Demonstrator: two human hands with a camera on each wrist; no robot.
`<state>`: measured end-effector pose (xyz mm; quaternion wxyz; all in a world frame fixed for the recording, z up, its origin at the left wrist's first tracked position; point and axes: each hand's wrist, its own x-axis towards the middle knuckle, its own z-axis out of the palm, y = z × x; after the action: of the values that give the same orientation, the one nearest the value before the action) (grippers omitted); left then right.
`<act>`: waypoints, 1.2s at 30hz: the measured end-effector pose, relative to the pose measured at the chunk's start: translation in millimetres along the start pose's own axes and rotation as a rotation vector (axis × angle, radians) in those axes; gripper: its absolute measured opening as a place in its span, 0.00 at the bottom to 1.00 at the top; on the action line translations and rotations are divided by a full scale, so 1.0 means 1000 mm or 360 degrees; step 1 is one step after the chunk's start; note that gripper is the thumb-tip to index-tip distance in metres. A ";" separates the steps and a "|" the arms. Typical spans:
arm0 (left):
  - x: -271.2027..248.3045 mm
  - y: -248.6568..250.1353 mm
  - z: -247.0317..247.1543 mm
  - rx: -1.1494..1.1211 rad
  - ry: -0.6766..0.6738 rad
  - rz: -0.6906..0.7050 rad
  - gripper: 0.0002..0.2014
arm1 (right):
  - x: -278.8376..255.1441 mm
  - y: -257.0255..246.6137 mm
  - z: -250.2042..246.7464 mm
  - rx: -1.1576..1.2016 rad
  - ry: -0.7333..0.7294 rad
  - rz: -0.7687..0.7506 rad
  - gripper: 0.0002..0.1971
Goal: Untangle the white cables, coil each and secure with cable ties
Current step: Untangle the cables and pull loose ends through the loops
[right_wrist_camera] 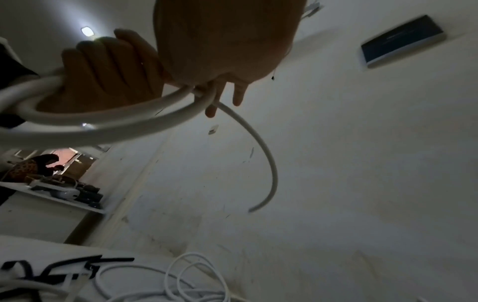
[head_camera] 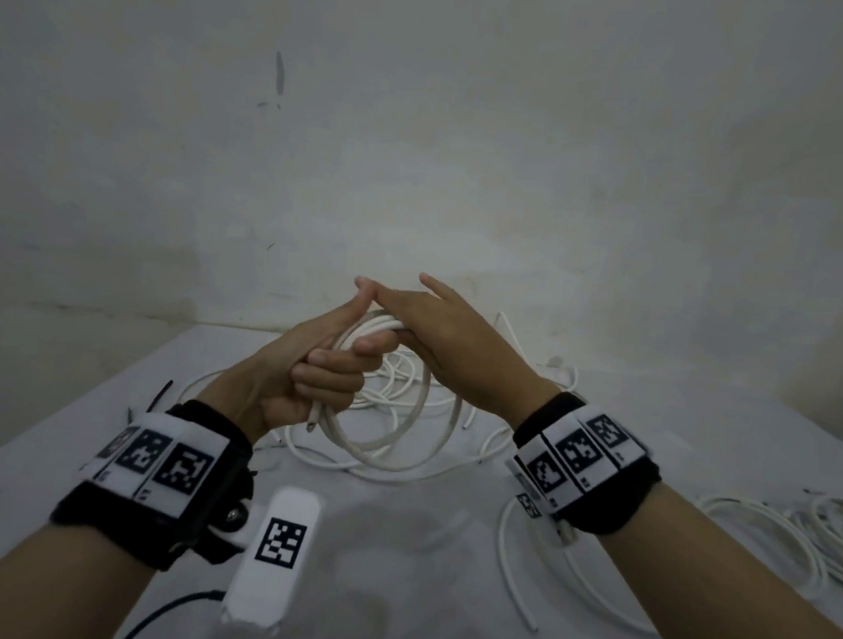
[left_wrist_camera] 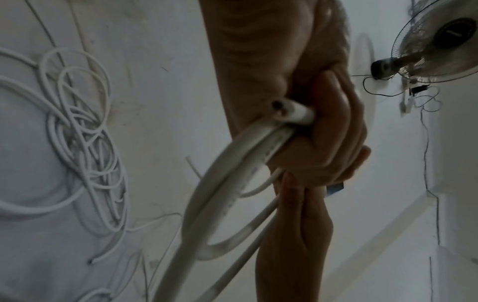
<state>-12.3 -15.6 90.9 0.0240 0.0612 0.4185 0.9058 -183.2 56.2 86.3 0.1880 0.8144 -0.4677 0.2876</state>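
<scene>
While both of my hands are raised above the table (head_camera: 96, 403), they meet on one coil of thick white cable (head_camera: 386, 442). My left hand (head_camera: 308, 363) has its fingers curled round the near side of the coil, and the thumb points up and away. One cut end of the cable (head_camera: 310, 425) sticks out just below this grip; the left wrist view shows that end (left_wrist_camera: 278, 106) as an open tube lying against my palm. My right hand (head_camera: 438, 329) meets the coil at its far side. In the right wrist view, some fingers (right_wrist_camera: 238, 96) point straight out while the cable passes under the hand (right_wrist_camera: 227, 40); I cannot tell from any view whether this hand pinches the coil or only rests on it. A loose tail of the cable (right_wrist_camera: 269, 167) curves down from the right hand and ends in the air.

The coil hangs free between my hands and does not touch the table. Below it lies a tangle of thinner white cables (head_camera: 408, 381), spread across the middle of the table. More white cable loops (head_camera: 761, 536) lie at the right, under and beyond my right forearm. Black cable ties (right_wrist_camera: 77, 263) lie on the table near the tangle at the left. A wall fan (left_wrist_camera: 437, 47) shows in the left wrist view, well apart from the work.
</scene>
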 end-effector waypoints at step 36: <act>-0.028 0.016 -0.016 -0.0070 0.0287 0.0597 0.20 | -0.075 0.046 0.030 0.0468 0.0066 0.0924 0.12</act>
<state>13.4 -40.8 90.3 -0.1813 0.0562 0.3804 0.9051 -243.7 65.3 17.2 -0.0120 0.6593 -0.6300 0.4102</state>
